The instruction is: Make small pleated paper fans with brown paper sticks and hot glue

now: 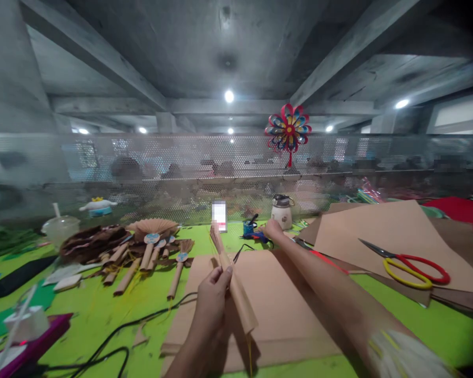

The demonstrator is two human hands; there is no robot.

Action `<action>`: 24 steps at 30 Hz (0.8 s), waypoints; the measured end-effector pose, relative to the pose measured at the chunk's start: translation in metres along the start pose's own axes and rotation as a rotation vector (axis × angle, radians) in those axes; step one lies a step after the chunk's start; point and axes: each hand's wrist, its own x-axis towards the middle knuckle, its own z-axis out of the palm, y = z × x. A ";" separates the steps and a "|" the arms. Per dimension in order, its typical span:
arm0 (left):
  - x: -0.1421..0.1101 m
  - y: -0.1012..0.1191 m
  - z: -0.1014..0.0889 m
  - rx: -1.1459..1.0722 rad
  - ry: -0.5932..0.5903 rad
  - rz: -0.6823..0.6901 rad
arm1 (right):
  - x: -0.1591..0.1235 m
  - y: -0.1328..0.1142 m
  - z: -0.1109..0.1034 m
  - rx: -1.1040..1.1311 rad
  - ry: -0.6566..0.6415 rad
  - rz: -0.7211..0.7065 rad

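My left hand (216, 291) is closed on the rolled brown-paper handle of a paper fan (241, 302), held at a slant. The fan's folded part points away from me, and a yellow thread hangs from the near end. My right hand (274, 232) reaches out across the table, its fingers curled at the rear of a blue glue gun (256, 238); the hand itself partly hides the grip. Beneath the fan lies a stack of brown paper sheets (284, 315). Just behind the glue gun stands a small blue tin (249, 227) with a dark-handled tool in it.
Several paper fans (152, 239) lie on the left by a lidded plastic cup (61, 231). A black cable (142, 317) crosses the green table. Red-and-yellow scissors (413, 270) rest on brown paper at right. A bottle (281, 212) stands before the perforated screen (181, 157).
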 end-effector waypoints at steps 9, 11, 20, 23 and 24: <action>0.002 -0.019 0.009 0.027 0.073 0.024 | -0.142 -0.011 -0.029 0.148 -0.141 -0.446; -0.001 -0.019 0.010 0.035 0.091 0.029 | -0.181 -0.011 -0.032 0.167 -0.116 -0.511; -0.030 -0.029 0.025 -0.049 0.140 0.000 | -0.239 -0.016 -0.014 -0.545 0.132 -0.748; -0.035 -0.037 0.031 -0.079 0.186 -0.004 | -0.238 -0.012 -0.011 -0.609 0.120 -0.767; -0.036 -0.040 0.032 -0.082 0.199 -0.006 | -0.237 -0.010 -0.010 -0.633 0.109 -0.774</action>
